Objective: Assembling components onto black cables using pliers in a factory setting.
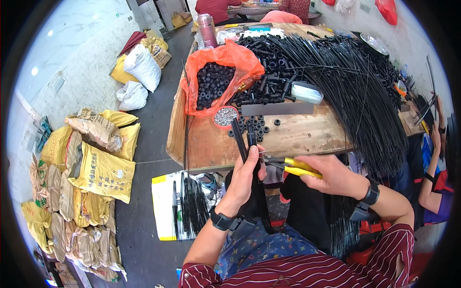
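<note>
My left hand is closed around black rods, which stick up past its fingers toward the table edge. One of them, a thicker black tube, stands beside the thinner ones. A thin metal pin pokes out near the fingertips. In my right hand are pliers with yellow handles, whose jaws point left at the held rods; whether they touch is too small to tell. Small black round caps lie on the table just beyond. A red-rimmed bowl of small metal pieces is close by.
On the wooden table lie a red plastic bag of black parts, a clear box, a grey strip and long black rods overhanging the front. Another person's hands work at right. Yellow sacks line the left.
</note>
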Action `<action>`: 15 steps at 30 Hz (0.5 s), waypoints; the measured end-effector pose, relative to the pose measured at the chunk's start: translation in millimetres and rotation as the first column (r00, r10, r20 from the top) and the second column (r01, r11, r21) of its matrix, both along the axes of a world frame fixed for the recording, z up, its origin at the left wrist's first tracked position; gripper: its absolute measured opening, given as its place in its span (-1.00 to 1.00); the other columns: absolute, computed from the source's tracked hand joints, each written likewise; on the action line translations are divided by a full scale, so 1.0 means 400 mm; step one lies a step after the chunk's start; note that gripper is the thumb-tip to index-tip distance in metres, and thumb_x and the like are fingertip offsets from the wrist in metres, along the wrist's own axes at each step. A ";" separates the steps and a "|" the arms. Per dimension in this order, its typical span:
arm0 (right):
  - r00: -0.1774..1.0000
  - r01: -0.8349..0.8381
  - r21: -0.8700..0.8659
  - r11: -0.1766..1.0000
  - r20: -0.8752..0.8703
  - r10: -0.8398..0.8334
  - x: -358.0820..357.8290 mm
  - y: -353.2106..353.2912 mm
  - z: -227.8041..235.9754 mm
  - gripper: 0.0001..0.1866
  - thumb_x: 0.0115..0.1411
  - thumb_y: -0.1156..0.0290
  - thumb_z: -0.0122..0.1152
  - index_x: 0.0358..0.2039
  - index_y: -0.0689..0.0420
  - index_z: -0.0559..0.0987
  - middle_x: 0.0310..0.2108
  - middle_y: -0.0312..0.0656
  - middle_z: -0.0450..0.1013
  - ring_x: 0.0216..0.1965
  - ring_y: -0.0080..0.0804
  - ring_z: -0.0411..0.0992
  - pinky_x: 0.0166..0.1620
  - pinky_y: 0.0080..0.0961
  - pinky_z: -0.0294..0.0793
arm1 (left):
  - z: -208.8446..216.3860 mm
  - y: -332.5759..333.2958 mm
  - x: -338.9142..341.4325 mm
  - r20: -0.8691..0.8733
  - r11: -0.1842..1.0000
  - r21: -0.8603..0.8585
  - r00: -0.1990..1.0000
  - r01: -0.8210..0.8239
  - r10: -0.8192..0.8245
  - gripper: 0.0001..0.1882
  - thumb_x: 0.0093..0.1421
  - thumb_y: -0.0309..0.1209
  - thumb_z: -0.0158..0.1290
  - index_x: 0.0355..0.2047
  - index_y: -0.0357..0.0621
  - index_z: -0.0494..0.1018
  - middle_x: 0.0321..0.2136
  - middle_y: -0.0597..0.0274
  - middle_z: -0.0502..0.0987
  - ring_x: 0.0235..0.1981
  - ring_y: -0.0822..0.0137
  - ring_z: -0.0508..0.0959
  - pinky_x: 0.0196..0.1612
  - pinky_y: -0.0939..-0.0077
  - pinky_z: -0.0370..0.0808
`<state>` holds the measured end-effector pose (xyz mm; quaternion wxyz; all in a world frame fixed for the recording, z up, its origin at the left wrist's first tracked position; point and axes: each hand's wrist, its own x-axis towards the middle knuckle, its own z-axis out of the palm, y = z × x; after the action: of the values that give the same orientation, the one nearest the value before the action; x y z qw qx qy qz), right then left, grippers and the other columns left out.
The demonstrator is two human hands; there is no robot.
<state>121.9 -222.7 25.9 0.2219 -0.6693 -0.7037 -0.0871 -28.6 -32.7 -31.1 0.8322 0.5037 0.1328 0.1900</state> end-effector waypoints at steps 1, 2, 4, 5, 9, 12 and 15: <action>0.822 -0.030 -0.294 0.955 -0.550 -0.144 -0.009 0.002 0.013 -0.55 0.19 0.25 0.17 0.03 0.22 0.40 -0.30 -0.14 0.48 -0.40 -0.34 0.52 -0.34 -0.51 0.52 | -0.001 -0.001 -0.001 0.008 1.000 -0.019 1.000 0.012 -0.012 -0.59 0.36 -0.04 -0.15 -0.13 -0.16 0.32 -0.55 0.33 0.33 -0.59 0.49 0.28 -0.45 0.58 0.24; 0.368 -0.220 -0.495 0.841 -0.840 -0.398 -0.016 0.004 0.025 -0.59 0.28 0.21 0.09 0.02 0.22 0.40 -0.32 -0.18 0.48 -0.41 -0.44 0.53 -0.33 -0.57 0.52 | -0.002 -0.002 -0.001 0.016 0.999 -0.038 1.000 0.024 -0.024 -0.60 0.37 -0.04 -0.16 -0.13 -0.16 0.32 -0.53 0.33 0.34 -0.59 0.49 0.28 -0.44 0.58 0.24; 0.291 -0.326 -0.546 0.772 -0.835 -0.467 -0.018 0.013 0.050 -0.57 0.32 0.16 0.02 0.04 0.22 0.40 -0.33 -0.20 0.48 -0.41 -0.48 0.53 -0.32 -0.58 0.54 | 0.008 -0.008 -0.004 0.027 0.997 -0.051 0.998 0.050 -0.048 -0.61 0.37 -0.05 -0.17 -0.12 -0.16 0.32 -0.52 0.32 0.35 -0.58 0.49 0.28 -0.44 0.58 0.24; 0.219 -0.434 -0.576 0.693 -0.813 -0.539 -0.014 0.016 0.059 -0.55 0.36 0.11 -0.05 0.05 0.21 0.40 -0.34 -0.23 0.48 -0.40 -0.52 0.53 -0.30 -0.59 0.55 | 0.013 -0.011 -0.004 0.038 0.995 -0.063 0.997 0.075 -0.072 -0.62 0.38 -0.07 -0.18 -0.12 -0.15 0.32 -0.51 0.32 0.35 -0.58 0.49 0.28 -0.45 0.58 0.25; -0.041 -0.577 -0.464 0.672 -0.806 -0.591 0.008 0.017 0.077 -0.40 0.38 0.03 -0.15 0.25 0.18 0.18 -0.19 0.04 0.50 -0.20 -0.22 0.56 -0.10 -0.37 0.57 | 0.018 -0.014 0.001 0.045 0.991 -0.052 0.992 0.120 -0.118 -0.63 0.39 -0.09 -0.20 -0.11 -0.16 0.31 -0.49 0.32 0.37 -0.57 0.50 0.29 -0.45 0.58 0.26; -0.018 -0.612 -0.459 0.644 -0.806 -0.592 0.026 0.022 0.084 -0.38 0.39 0.02 -0.20 0.28 0.18 0.11 -0.15 0.12 0.49 -0.15 -0.14 0.55 -0.05 -0.29 0.55 | 0.022 -0.017 -0.002 0.045 0.988 -0.056 0.989 0.143 -0.141 -0.63 0.39 -0.09 -0.20 -0.11 -0.16 0.31 -0.47 0.32 0.38 -0.56 0.50 0.30 -0.45 0.59 0.26; 0.033 -0.599 -0.498 0.627 -0.798 -0.602 0.018 0.027 0.092 -0.39 0.39 0.01 -0.20 0.27 0.17 0.13 -0.19 0.05 0.49 -0.20 -0.19 0.56 -0.11 -0.34 0.57 | 0.019 -0.015 -0.005 0.050 0.989 -0.063 0.990 0.136 -0.133 -0.64 0.39 -0.10 -0.20 -0.12 -0.16 0.31 -0.46 0.31 0.38 -0.57 0.50 0.30 -0.44 0.59 0.27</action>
<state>128.9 -212.1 62.6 0.3278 -0.5420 -0.2868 0.7187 -30.5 -38.7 -23.4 0.8622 0.4791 0.0856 0.1404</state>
